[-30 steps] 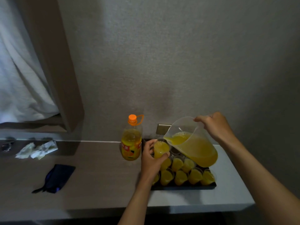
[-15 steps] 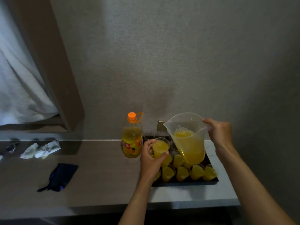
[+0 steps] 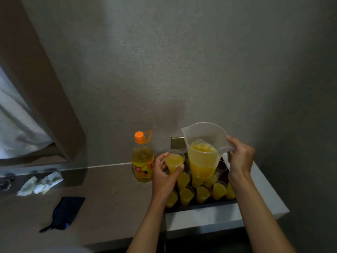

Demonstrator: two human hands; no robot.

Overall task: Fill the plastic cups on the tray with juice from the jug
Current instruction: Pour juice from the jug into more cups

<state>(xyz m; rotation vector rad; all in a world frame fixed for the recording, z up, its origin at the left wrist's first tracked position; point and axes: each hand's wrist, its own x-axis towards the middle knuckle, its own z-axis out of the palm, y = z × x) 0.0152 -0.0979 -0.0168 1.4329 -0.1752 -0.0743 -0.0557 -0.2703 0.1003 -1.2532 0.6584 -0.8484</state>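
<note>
Right grip (image 3: 239,157) curls around the jug (image 3: 204,152) handle, left grip (image 3: 165,173) pinches a filled cup (image 3: 174,162) between thumb and fingers, lifted above the tray's (image 3: 200,205) back-left corner. Desk (image 3: 109,189) carries the tray, with a juice bottle (image 3: 143,159) just beside the tray's left edge. Jug hangs upright over the tray's middle, long axis near vertical, spout pointing left toward the held cup, roughly half full. Cup is upright, mouth up, juice near the rim. Step looks like setting this cup back down: lower it straight, keep it level, find a free slot so you don't knock neighbours. Keep the jug level meanwhile; any tilt left dribbles from the spout. Front rows look filled; a few clear cups (image 3: 221,166) behind the jug look empty, so aim there next.
</note>
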